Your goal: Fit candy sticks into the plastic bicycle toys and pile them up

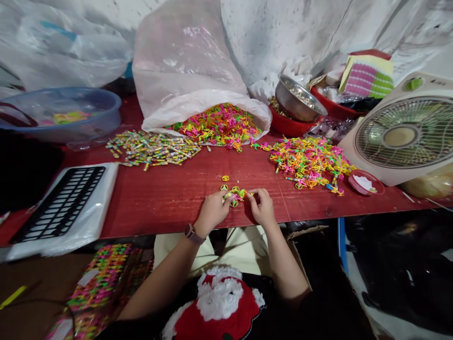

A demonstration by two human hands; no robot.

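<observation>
My left hand [215, 210], with a watch on its wrist, pinches a small colourful plastic toy [234, 195] with green, yellow and pink wheel-like parts. From the other side my right hand [262, 206] closes thumb and fingertips on its orange-yellow end. The fingers partly cover the toy, so its exact shape is unclear. Just beyond my hands, a loose yellow ring-shaped wheel [225, 178] lies on the red table [170, 193]. Another wheel [224, 187] sits close to my left fingertips.
A plastic bag [191, 56] spills coloured parts onto the table. Beside it lie printed sticks [154, 147] and, to the right, a toy pile [307, 158]. A red basket [366, 182] and a fan [403, 134] stand right; a blue basin [109, 111] and black racks [60, 203] are left.
</observation>
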